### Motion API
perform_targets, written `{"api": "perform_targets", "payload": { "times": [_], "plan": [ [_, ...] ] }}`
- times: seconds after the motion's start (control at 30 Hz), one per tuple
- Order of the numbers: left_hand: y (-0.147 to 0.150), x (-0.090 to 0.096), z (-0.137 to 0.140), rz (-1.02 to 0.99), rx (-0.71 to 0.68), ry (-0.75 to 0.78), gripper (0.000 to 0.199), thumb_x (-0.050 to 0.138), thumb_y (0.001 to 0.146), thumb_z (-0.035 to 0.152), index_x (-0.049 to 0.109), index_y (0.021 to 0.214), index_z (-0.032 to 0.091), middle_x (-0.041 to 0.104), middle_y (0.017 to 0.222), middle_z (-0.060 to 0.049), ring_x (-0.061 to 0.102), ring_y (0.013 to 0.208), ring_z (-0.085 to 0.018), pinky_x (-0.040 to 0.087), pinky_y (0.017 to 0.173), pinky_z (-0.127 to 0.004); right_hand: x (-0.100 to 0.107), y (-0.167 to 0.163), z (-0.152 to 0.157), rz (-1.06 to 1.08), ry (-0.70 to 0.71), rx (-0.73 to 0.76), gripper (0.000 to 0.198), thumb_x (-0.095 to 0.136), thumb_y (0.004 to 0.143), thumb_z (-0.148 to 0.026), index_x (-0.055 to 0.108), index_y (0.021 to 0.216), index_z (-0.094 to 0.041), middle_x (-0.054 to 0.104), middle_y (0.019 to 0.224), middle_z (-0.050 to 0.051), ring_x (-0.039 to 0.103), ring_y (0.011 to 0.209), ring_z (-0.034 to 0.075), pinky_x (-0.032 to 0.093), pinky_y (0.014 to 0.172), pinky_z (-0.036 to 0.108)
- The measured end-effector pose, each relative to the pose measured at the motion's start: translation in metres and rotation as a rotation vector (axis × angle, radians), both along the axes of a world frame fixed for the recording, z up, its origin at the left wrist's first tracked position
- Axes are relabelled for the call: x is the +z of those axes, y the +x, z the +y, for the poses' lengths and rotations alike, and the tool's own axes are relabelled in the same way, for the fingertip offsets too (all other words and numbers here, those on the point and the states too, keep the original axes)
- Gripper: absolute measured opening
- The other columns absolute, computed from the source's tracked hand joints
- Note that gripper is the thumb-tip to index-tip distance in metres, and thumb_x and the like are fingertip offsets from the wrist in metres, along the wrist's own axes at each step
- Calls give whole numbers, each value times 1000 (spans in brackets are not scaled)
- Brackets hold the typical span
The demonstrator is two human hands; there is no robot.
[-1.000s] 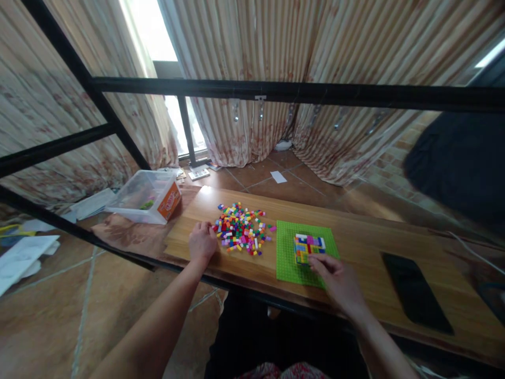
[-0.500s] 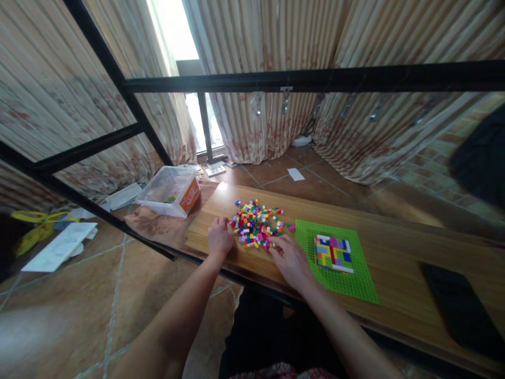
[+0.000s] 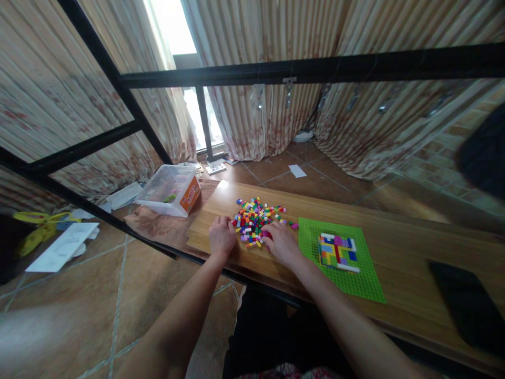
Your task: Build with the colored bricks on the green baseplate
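Observation:
A loose heap of small toy bricks [image 3: 254, 216] in many colours lies on the wooden board. At its left edge rests my left hand [image 3: 222, 235], fingers curled inward; whatever they hold is hidden. My right hand [image 3: 283, 244] reaches into the heap's near right side, thumb and fingertips closed around a magenta toy brick [image 3: 268, 235]. To the right of that hand lies a green studded baseplate [image 3: 310, 231]. On it stands a low rectangular brick build [image 3: 338, 252] in white, yellow, blue, red and purple.
A clear plastic box [image 3: 163, 202] with an orange label stands beyond the board's left end. A dark flat object [image 3: 465, 302] lies on the board at right. Black metal bars [image 3: 236, 75] cross in front of the curtains. Papers lie on the tiled floor.
My right hand has moved slightly up and left, deeper into the heap, and its fingers have drawn together. My left hand stays at the heap's edge. The view has shifted slightly.

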State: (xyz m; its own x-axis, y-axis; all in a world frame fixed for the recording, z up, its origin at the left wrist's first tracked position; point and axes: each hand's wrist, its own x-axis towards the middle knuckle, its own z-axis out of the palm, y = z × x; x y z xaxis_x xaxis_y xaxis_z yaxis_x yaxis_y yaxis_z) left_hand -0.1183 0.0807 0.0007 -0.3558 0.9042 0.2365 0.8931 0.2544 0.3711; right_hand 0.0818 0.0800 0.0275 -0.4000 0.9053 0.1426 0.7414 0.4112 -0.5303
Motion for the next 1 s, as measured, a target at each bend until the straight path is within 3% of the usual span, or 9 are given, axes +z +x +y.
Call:
{"api": "perform_targets", "payload": {
  "times": [0.13,0.27,0.4,0.53,0.67,1.0],
  "plan": [
    [-1,0,0,2,-4,10,21,43,90,25,63,94,21,63,97,-7,60,92,-21,42,81,-32,-9,8,-3,485,-119,-172,21,57,84,-29,68,99,-19,68,98,7,60,89,20,46,84,36],
    [-1,0,0,6,-6,21,21,43,89,23,63,95,21,64,98,-7,60,93,-21,42,81,-32,-14,14,-15,1074,-467,-313,35,65,76,-44,67,102,-20,69,82,3,62,69,16,51,65,31],
    [-1,0,0,11,-4,20,22,43,89,24,63,96,21,64,99,-7,60,93,-21,43,81,-32,-11,15,-29,1414,-682,-323,33,71,71,-40,67,98,-21,71,85,3,66,73,15,55,69,29],
    [-2,1,1,8,-8,19,23,42,90,25,63,97,21,64,101,-8,60,94,-22,43,81,-33,-7,15,-34,1460,-713,-304,27,69,74,-37,66,95,-21,72,84,4,68,77,16,56,72,31],
    [-3,0,1,7,-15,15,23,42,89,24,63,97,21,64,100,-8,60,93,-22,43,81,-33,-5,14,-35,1464,-672,-387,32,74,68,-35,67,96,-21,72,84,2,66,70,13,54,64,26],
    [-2,0,0,11,-11,16,23,42,90,24,63,96,20,64,100,-7,61,92,-21,42,81,-32,-15,12,-37,1273,-385,-459,36,70,69,-43,71,95,-17,72,82,5,58,58,12,46,49,25]
  ]
}}
